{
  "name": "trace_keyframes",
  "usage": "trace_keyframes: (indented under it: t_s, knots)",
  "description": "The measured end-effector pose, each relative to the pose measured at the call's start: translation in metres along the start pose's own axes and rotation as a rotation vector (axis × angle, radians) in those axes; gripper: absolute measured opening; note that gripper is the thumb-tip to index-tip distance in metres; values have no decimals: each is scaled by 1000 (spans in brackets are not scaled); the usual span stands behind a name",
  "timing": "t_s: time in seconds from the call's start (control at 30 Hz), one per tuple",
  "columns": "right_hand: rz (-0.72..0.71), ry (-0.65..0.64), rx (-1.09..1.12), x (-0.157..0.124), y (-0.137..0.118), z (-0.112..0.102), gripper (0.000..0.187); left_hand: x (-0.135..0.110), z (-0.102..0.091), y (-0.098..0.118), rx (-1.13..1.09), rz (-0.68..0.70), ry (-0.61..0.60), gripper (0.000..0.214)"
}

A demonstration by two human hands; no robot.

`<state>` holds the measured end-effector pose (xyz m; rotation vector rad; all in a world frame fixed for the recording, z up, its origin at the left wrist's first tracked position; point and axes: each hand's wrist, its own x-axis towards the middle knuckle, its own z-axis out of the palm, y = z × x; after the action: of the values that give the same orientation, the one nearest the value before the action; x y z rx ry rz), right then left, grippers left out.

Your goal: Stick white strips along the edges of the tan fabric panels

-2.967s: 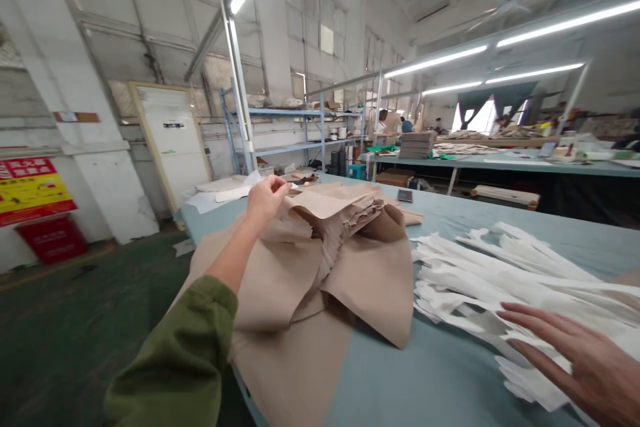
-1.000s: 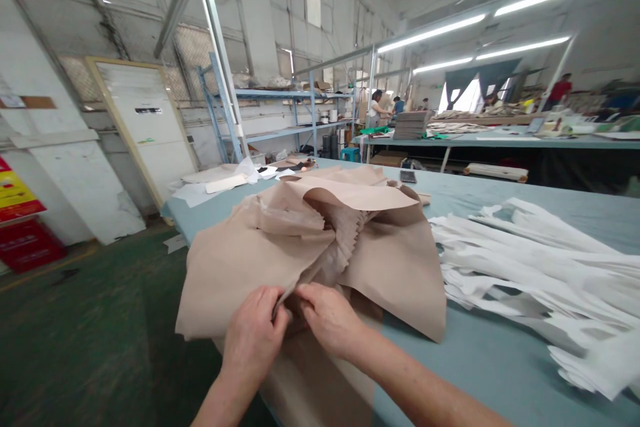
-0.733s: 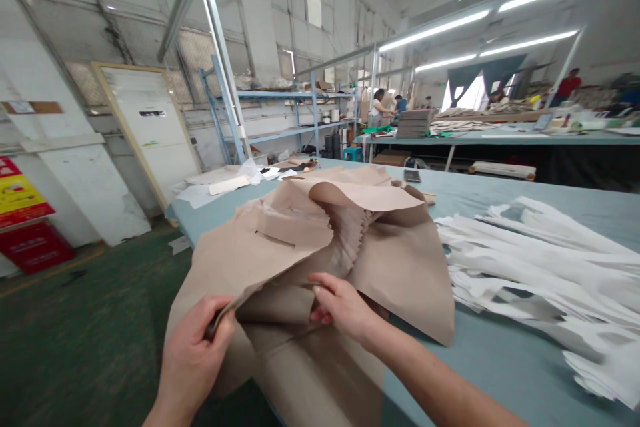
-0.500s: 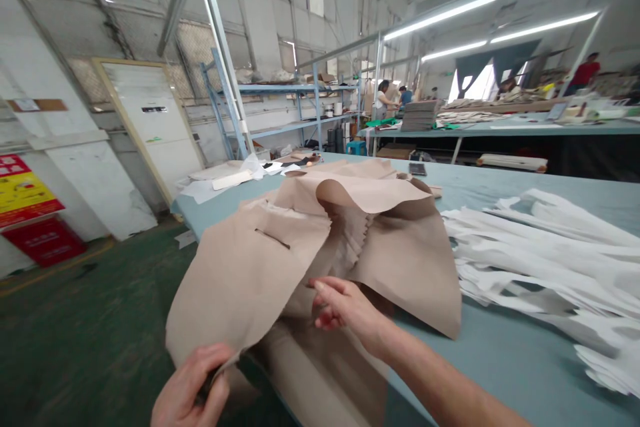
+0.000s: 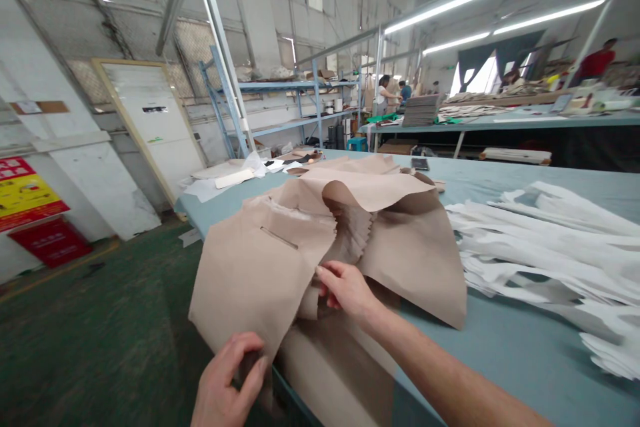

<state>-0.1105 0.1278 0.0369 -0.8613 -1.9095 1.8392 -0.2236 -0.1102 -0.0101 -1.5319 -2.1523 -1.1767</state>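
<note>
A beige fabric garment piece [image 5: 245, 280] lies heaped over the table's near edge, with a narrow slit in its left panel and pinked seam edges in its middle folds. My right hand [image 5: 345, 290] pinches the inner edge of that left panel between thumb and fingertips. Near the panel's lower corner is my left hand [image 5: 230, 377], thumb and forefinger apart, with no cloth visibly gripped between them. Part of the garment hangs below the table edge, and its underside is hidden by folds.
White cut interfacing sheets [image 5: 540, 267] are spread on the blue-grey table [image 5: 435, 353] to the right. A dark phone-like object [image 5: 420, 164] lies behind the garment. Papers [image 5: 225, 180] sit at the far left corner. Blue shelving [image 5: 280, 87] and several people stand farther back.
My left hand has moved right and its fingers have parted from the panel's edge. The left panel has swung right and hangs flatter. My right hand has shifted slightly up onto the edge.
</note>
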Motion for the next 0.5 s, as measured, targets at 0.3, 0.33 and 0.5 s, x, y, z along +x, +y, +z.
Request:
trace_keyframes:
  t_s: [0.3,0.33,0.5]
  knots:
    - [-11,57,-55,12,4,2,12,100,42,40,-127,-166,-226,25]
    - [-19,63,-60,14,5,2,12,108,49,41,-135,-160,-243,26]
    - [-40,84,-87,20,10,-3,14,135,67,31,-198,-190,-304,23]
